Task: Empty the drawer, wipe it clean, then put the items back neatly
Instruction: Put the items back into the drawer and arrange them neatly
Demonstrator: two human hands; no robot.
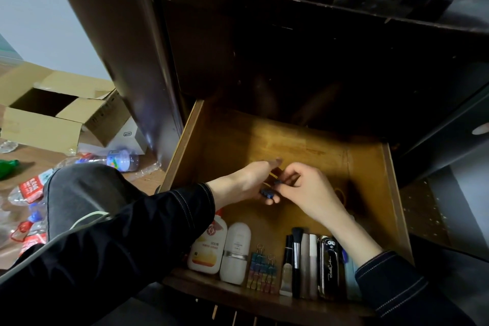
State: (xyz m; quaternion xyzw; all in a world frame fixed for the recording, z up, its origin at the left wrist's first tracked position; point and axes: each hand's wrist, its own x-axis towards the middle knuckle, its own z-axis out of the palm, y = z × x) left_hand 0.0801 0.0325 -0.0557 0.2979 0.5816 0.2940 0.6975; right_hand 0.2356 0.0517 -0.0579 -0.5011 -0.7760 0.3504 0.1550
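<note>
Putting back seems under way: the bottles [209, 249], binder clips [262, 270] and makeup brush [297, 249] lie in a row along the front of the drawer [291, 144]. Over its bare middle, the left hand [246, 185] curls round small blue pieces [267, 192] while the right hand [309, 190] pinches one. Next, I'd guess, they're set down beside that row.

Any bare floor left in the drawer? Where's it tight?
Bare: the drawer floor's back half, from left hand and right hand to the cabinet, wall to wall; a narrow strip along the right wall. Crowded: front edge, lined with white bottles, binder clips, brush, black case; the middle, where both hands hold small blue items.
</note>
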